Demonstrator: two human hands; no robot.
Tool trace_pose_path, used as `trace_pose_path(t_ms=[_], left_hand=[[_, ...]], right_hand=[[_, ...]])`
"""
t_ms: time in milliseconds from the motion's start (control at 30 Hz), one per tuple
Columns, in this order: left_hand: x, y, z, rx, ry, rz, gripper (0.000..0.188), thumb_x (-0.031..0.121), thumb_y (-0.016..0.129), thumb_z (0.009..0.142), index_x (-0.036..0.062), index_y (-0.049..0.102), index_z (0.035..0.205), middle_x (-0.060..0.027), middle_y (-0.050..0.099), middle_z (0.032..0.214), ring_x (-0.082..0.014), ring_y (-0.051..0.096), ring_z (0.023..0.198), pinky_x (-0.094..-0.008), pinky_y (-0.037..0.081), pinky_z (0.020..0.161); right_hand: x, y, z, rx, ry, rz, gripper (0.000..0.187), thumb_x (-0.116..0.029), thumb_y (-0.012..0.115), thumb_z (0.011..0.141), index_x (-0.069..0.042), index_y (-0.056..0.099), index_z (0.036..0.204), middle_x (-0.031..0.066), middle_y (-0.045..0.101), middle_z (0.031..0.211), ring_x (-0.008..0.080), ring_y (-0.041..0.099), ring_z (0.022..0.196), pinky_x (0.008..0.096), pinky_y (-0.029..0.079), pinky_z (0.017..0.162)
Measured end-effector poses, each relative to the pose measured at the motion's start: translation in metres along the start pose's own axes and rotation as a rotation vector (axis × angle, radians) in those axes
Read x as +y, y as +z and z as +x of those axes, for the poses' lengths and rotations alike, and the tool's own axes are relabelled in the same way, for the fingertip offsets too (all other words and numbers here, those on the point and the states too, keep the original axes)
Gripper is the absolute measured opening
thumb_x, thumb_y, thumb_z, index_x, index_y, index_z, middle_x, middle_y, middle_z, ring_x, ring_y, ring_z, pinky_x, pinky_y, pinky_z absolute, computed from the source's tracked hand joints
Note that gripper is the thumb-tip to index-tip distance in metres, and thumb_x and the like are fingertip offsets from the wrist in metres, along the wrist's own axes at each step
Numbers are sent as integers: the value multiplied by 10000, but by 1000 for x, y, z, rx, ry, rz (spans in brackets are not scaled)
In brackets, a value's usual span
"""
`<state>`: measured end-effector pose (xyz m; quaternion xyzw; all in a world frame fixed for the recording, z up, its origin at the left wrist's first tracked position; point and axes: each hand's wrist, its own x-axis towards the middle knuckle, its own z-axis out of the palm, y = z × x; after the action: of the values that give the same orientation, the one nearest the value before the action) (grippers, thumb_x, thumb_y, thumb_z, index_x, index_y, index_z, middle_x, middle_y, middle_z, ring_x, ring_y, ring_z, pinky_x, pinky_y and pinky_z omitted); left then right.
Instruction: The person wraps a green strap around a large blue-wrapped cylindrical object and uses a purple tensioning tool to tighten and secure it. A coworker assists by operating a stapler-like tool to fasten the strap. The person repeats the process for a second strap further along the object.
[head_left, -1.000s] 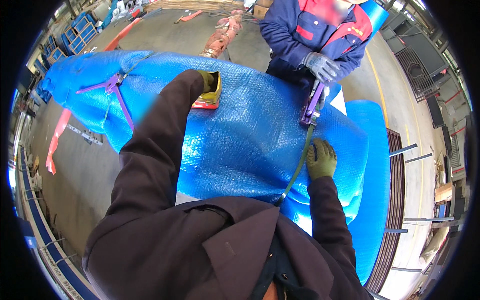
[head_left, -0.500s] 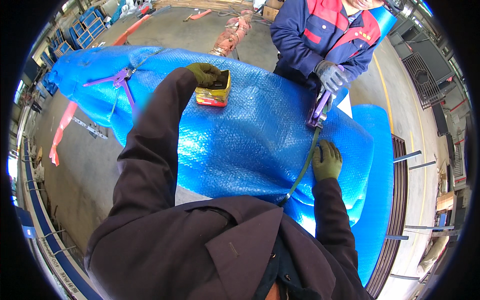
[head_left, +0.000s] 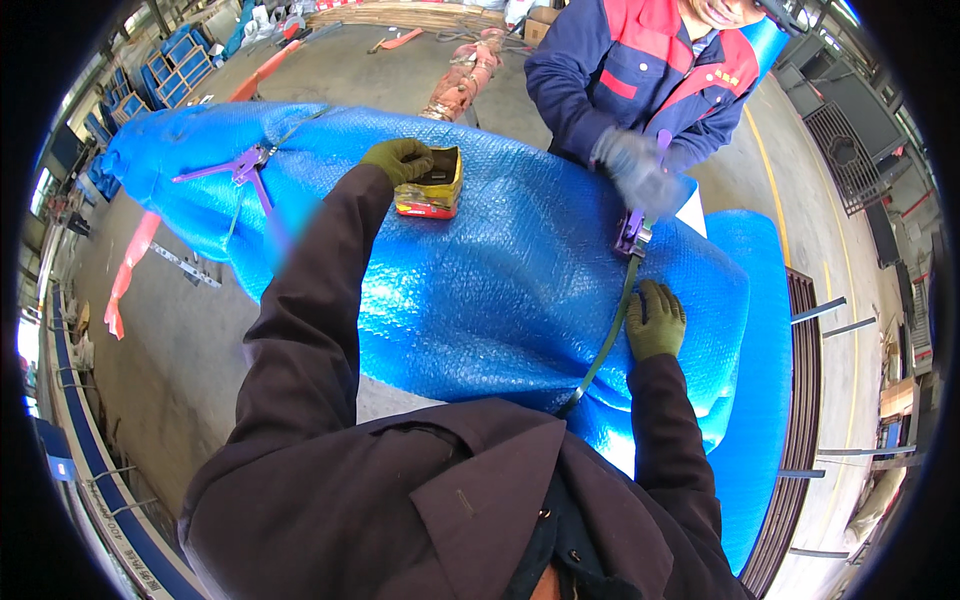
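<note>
A long bundle in blue bubble wrap (head_left: 480, 290) lies across in front of me. On top sits a small yellow and red box (head_left: 430, 205), its top uncovered and dark inside. My left hand (head_left: 396, 160), in an olive glove, is at the box's left rim with fingers drawn together; what they hold, if anything, is hidden. My right hand (head_left: 657, 318), gloved alike, lies flat on the wrap, fingers stretched out, beside a green strap (head_left: 603, 350). A purple strapping tool (head_left: 632, 235) sits on that strap, with a co-worker's grey-gloved hand (head_left: 640, 175) blurred at its handle.
A second purple strapping tool (head_left: 245, 168) rests on another strap at the bundle's left. The co-worker (head_left: 640, 70) stands across the bundle. A blue sheet (head_left: 750, 300) and brown metal bars (head_left: 800, 380) lie to the right. An orange-wrapped post (head_left: 465, 75) stands behind.
My left hand has come back from inside the box to its left rim. The co-worker's hand has shifted left and blurred at the tool. My right hand stays put.
</note>
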<state>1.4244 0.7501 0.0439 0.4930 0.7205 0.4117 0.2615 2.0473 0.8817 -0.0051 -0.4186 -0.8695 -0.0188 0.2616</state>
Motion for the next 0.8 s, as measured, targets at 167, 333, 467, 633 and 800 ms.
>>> trace_pose_path(t_ms=[167,333,467,633,800], left_hand=[[17,9,-15,106,21,130,340,270,849,1090,38,794,1332,-88,846,1177,-185,779,1128,-349,622,1022],[22,9,-10,125,-105,-292,320,303,833,1105,55,801,1304,-86,839,1129,-168,794,998,-355,656,876],[22,4,-5,186,-201,-288,330,353,839,1099,78,808,1279,-57,827,1034,-156,784,859,-349,653,760],[13,7,-7,242,-143,-338,332,363,841,1095,85,815,1276,-48,829,1022,-149,766,812,-337,637,744],[18,6,-12,303,-27,-387,296,313,827,1108,93,818,1306,-36,833,1075,-138,769,872,-331,637,800]], right_hand=[[0,0,-1,22,-12,-16,395,-361,680,1093,-123,774,1394,116,787,1447,398,665,1440,558,458,1266],[0,0,0,25,-17,-1,386,-360,691,1096,-108,784,1373,131,798,1414,404,678,1426,561,471,1245],[-1,-1,0,32,-15,-8,385,-364,689,1097,-113,785,1372,132,800,1408,407,682,1418,561,477,1239],[-1,0,0,51,-22,-2,361,-344,695,1083,-125,780,1358,118,804,1399,401,687,1403,561,483,1237],[-2,1,1,41,-30,13,354,-345,703,1077,-134,782,1350,113,803,1404,393,690,1403,565,488,1232]])
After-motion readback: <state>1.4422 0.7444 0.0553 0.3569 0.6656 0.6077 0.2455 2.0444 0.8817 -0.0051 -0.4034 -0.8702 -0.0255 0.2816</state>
